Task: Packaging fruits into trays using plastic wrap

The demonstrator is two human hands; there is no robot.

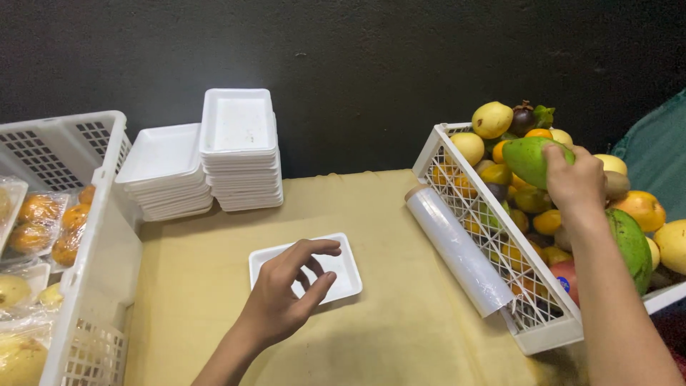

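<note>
Right hand (575,182) clamps a green mango (532,159) atop the fruit crate (500,243) at the surface's right edge; left hand (286,297) hovers, fingers loosely spread, over the white foam tray (346,275) mid-surface; picking stage, I'd say; carrying the mango across looks next.

A fruit-packing spot — crate of mixed fruit (572,214), stacked foam trays (239,150), cling-film roll (457,250), wrapped fruit (43,221).

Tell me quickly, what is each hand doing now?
Left hand: open, over the white foam tray, holding nothing.
Right hand: closed on a green mango.
</note>
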